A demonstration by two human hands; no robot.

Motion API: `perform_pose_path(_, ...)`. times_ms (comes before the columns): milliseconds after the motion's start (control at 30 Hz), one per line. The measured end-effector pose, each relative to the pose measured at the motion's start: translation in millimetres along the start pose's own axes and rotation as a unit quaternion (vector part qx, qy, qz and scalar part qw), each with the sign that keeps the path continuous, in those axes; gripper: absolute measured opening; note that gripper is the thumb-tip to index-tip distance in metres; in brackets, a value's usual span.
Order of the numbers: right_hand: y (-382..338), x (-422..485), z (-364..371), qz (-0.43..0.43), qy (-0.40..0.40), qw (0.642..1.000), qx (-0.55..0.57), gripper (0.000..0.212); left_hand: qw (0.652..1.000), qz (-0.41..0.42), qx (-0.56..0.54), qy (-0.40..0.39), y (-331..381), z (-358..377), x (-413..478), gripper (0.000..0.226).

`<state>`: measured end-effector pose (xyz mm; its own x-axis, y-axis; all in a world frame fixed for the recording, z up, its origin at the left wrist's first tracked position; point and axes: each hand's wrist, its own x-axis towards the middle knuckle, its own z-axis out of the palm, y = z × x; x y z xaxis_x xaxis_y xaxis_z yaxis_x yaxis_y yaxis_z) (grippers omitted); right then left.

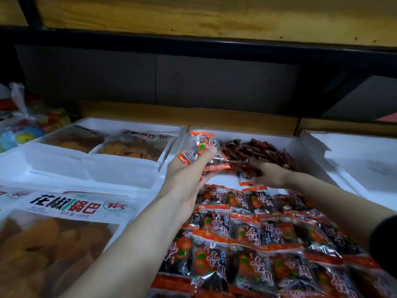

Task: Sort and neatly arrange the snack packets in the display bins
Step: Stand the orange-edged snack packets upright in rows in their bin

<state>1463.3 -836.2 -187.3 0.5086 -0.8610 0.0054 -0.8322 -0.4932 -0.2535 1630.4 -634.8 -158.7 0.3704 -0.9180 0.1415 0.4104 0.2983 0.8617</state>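
Wooden board (pixel 214 16) runs across 12 o'clock, w/ a black metal rail (pixel 193 43) just under it. Grey back panel (pixel 214 80) sits below that. Wooden ledge (pixel 171 117) spans under the panel. At 9 o'clock, a knotted clear plastic bag (pixel 25 123) holds colourful items, poss. sweets or toys; too blurred to tell.

Dim shelf above, glare on bright foil packets (pixel 253 250), soft wide-angle blur at edges.
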Motion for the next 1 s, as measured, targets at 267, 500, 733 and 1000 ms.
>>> perform_pose_path(267, -2.8, 19.3, 0.3, 0.004, -0.071, 0.995, -0.075, 0.089, 1.000, 0.003, 0.009, -0.013, -1.9, -4.2, 2.6, 0.020)
perform_pose_path(500, -3.5, 16.0, -6.5, -0.054, 0.029, 0.994, -0.092, 0.053, 1.000, -0.006, -0.012, 0.002, -2.5, -4.1, 1.9, 0.025)
perform_pose_path(733, -31.8, -9.8, -24.1, -0.086, 0.279, 0.956, 0.018, 0.017, 0.999, -0.043, 0.020, 0.027, -7.1, -9.1, 5.4, 0.033)
perform_pose_path(1000, -116.1, -85.0, -20.2, -0.156, 0.250, 0.928, 0.229, 0.021, 0.998, -0.030, 0.006, 0.059, -9.6, -4.9, 3.8, 0.043)
